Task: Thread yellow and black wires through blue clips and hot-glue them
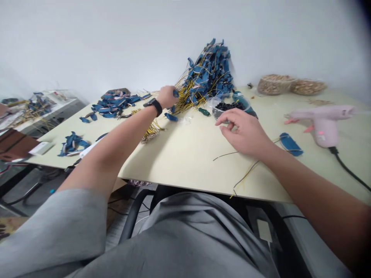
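Observation:
My left hand, with a black watch on its wrist, reaches to the near left side of a heap of blue pieces with yellow wires. Its fingers are closed, and a small blue piece shows at them. My right hand is just in front of a clear tub of small black parts. Its fingers are loosely bent and apart, with nothing visible in them. Beneath that hand and wrist run thin black and yellow wires, near a single blue piece.
At the right lies a pink glue gun with a black cord. Two bowls of tan bits stand at the back. More blue pieces and a wire bundle lie leftward. A green object is beside the tub.

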Motion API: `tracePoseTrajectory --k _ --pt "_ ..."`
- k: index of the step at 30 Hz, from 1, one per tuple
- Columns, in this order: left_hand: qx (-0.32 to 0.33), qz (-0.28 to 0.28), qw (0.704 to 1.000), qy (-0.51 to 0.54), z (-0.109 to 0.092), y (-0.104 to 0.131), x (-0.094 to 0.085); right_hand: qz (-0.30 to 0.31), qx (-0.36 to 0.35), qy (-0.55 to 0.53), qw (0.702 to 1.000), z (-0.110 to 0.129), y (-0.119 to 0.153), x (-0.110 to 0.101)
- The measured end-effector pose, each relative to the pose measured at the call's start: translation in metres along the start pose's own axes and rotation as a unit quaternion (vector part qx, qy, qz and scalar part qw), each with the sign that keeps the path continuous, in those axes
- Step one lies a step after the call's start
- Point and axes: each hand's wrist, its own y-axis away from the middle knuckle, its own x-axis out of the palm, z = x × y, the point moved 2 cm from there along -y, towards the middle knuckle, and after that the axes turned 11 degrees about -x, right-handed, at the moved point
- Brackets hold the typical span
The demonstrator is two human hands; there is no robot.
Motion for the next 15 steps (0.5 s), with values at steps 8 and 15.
tracePoseTrajectory --k 8,15 --pt "-0.048 -0.054 0.997 -0.017 0.077 -0.003 -0.054 0.004 -0.018 -0.003 1.0 0.001 0.002 0.0" --pt "-0.153 0.019 0.983 -0.1 0.197 0.052 -0.139 -0.002 -0.03 0.005 1.0 -0.001 0.004 0.006"
